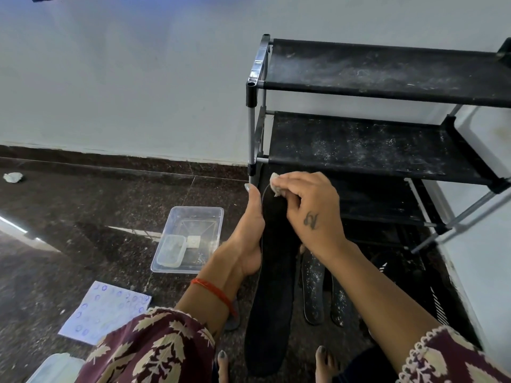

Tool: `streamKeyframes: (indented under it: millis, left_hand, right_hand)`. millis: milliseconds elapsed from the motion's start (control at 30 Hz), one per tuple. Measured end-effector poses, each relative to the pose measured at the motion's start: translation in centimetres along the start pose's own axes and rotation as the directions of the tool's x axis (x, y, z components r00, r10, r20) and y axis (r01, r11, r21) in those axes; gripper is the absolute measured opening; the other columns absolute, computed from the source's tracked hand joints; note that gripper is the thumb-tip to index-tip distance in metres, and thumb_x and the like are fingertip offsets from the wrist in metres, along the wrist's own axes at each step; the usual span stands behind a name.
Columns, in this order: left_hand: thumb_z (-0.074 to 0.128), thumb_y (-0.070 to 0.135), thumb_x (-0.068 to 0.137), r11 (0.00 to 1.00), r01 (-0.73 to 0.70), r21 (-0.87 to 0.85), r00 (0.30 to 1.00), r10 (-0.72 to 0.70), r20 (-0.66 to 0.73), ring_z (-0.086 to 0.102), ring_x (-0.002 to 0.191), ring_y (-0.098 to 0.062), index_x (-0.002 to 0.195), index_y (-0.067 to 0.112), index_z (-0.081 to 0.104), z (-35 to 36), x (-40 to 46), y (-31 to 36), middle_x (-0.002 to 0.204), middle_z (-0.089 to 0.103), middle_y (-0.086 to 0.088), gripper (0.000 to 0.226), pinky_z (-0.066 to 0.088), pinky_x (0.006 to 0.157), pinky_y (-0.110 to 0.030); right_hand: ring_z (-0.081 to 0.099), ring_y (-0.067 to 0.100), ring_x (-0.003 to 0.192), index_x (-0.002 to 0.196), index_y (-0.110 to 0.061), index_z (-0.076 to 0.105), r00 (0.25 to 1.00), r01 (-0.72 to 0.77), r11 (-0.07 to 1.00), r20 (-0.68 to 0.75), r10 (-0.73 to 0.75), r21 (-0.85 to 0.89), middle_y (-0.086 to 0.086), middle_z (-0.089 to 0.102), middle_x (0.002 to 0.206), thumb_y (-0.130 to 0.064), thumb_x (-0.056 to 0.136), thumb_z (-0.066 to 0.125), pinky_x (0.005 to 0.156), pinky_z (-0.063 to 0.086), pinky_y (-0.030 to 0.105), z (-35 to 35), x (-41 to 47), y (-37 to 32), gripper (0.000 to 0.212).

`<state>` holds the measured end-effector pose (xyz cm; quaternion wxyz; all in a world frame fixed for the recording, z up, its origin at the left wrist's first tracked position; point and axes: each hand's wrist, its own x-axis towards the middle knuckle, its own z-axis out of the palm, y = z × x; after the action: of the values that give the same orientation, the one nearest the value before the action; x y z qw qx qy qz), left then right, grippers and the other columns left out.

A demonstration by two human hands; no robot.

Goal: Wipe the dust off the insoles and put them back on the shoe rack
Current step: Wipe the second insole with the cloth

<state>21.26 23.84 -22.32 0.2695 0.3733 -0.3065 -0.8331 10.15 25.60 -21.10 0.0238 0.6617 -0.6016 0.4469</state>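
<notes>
**Insole held upright and wiped at its tip**

A long black insole (272,294) is held up in front of the shoe rack (387,128), its upper tip raised near the lowest visible shelf and its lower end down near the bare toes at the bottom of the view. The insole is gripped along its left edge by the left hand (247,239), whose thumb is laid up the edge while the fingers are curled behind it. A small pale cloth (276,185) is pinched in the curled fingers of the right hand (307,208) and is pressed against the upper tip of the insole.

Two more insoles (313,288), speckled with white dust, are seen lying on the dark stone floor (83,217) just right of the held one, partly hidden behind it and the right forearm. The rack's black fabric shelves are marked with pale dust.

On the floor to the left, a clear plastic tub (193,236) is set with a smaller lidded container (171,251) inside it. A sheet of paper (102,310) with blue marks is laid nearer, and a crumpled scrap (12,177) lies by the wall.
</notes>
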Motion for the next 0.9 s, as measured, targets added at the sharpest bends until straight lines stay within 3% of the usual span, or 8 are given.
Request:
streamKeyframes:
  millis: [133, 233, 333, 433, 500, 567, 700, 900]
  left_hand:
    - [0.009, 0.080, 0.080, 0.999, 0.021, -0.040, 0.999, -0.019, 0.051, 0.068, 0.073, -0.026, 0.120, 0.013, 0.064, 0.2, 0.0, -0.1, 0.096, 0.070, -0.016, 0.096, 0.055, 0.063, -0.032]
    - [0.009, 0.079, 0.082, 0.999, 0.014, -0.052, 0.999, -0.011, 0.052, 0.070, 0.087, -0.026, 0.112, 0.013, 0.067, 0.1, -0.2, 0.2, 0.107, 0.070, -0.015, 0.093, 0.056, 0.076, -0.036]
    - [0.009, 0.080, 0.081, 0.997, 0.001, -0.080, 0.999, 0.003, 0.051, 0.068, 0.096, -0.030, 0.119, 0.014, 0.064, -0.1, -0.2, 0.3, 0.118, 0.066, -0.017, 0.094, 0.051, 0.085, -0.040]
    - [0.016, 0.083, 0.078, 0.995, -0.009, -0.101, 0.998, 0.016, 0.063, 0.062, 0.105, -0.032, 0.130, 0.015, 0.057, -0.3, -0.2, 0.3, 0.125, 0.060, -0.020, 0.095, 0.048, 0.088, -0.043]
    - [0.021, 0.078, 0.083, 0.993, -0.024, -0.118, 0.998, 0.030, 0.050, 0.065, 0.102, -0.028, 0.121, 0.012, 0.062, -0.3, -0.3, 0.3, 0.113, 0.067, -0.018, 0.087, 0.051, 0.087, -0.039]
    - [0.020, 0.072, 0.089, 0.992, -0.020, -0.126, 0.999, 0.026, 0.043, 0.068, 0.090, -0.025, 0.111, 0.013, 0.065, -0.2, -0.4, 0.3, 0.098, 0.071, -0.014, 0.077, 0.052, 0.081, -0.038]
    - [0.018, 0.068, 0.092, 0.988, 0.012, -0.152, 0.999, -0.005, 0.044, 0.069, 0.081, -0.026, 0.110, 0.012, 0.067, -0.3, -0.4, 0.2, 0.098, 0.071, -0.015, 0.077, 0.055, 0.071, -0.035]
    - [0.019, 0.069, 0.092, 0.983, 0.007, -0.184, 1.000, -0.003, 0.020, 0.065, 0.093, -0.030, 0.118, 0.009, 0.063, -0.3, -0.4, 0.5, 0.113, 0.066, -0.018, 0.079, 0.052, 0.080, -0.042]
  right_hand:
    - [0.059, 0.023, 0.086, 0.093, -0.013, 0.072, 0.988, -0.150, 0.987, 0.029, 0.152, -0.058, 0.002, 0.069, 0.092, 0.002, 0.080, 0.058, 0.078, 0.043, 0.028, -0.7, 0.3, 1.0, 0.024]
    - [0.064, 0.020, 0.086, 0.097, -0.011, 0.072, 0.955, -0.290, 0.954, 0.042, 0.293, -0.071, 0.005, 0.070, 0.092, -0.004, 0.081, 0.061, 0.078, 0.050, 0.030, -1.2, 0.4, 1.9, 0.021]
    - [0.064, 0.016, 0.083, 0.095, -0.009, 0.072, 0.976, -0.203, 0.979, -0.080, 0.201, -0.017, 0.005, 0.070, 0.090, -0.002, 0.079, 0.065, 0.076, 0.052, 0.029, -1.6, 0.5, 1.7, 0.019]
    - [0.063, 0.014, 0.085, 0.094, -0.013, 0.073, 0.998, -0.028, 0.999, 0.054, 0.026, 0.036, 0.001, 0.070, 0.092, -0.004, 0.079, 0.068, 0.080, 0.048, 0.025, -0.7, -0.3, 0.2, 0.018]
    - [0.061, 0.016, 0.083, 0.091, -0.015, 0.074, 0.991, 0.023, 0.999, 0.134, -0.026, 0.024, -0.001, 0.070, 0.091, -0.007, 0.079, 0.068, 0.078, 0.042, 0.021, 0.0, -0.8, -0.3, 0.016]
    - [0.060, 0.017, 0.080, 0.088, -0.015, 0.075, 0.992, 0.004, 1.000, 0.129, -0.003, -0.008, -0.001, 0.071, 0.088, -0.005, 0.079, 0.068, 0.075, 0.041, 0.021, 0.2, -0.5, 0.2, 0.016]
    - [0.063, 0.019, 0.078, 0.084, -0.016, 0.076, 0.987, -0.128, 0.991, 0.088, 0.131, -0.041, 0.001, 0.071, 0.082, -0.005, 0.081, 0.067, 0.075, 0.051, 0.030, -0.1, 0.1, 1.9, 0.014]
    - [0.065, 0.007, 0.081, 0.093, -0.009, 0.074, 0.984, -0.165, 0.980, -0.049, 0.171, 0.112, 0.001, 0.071, 0.088, -0.008, 0.080, 0.070, 0.075, 0.049, 0.013, -1.3, 0.2, 1.2, 0.013]
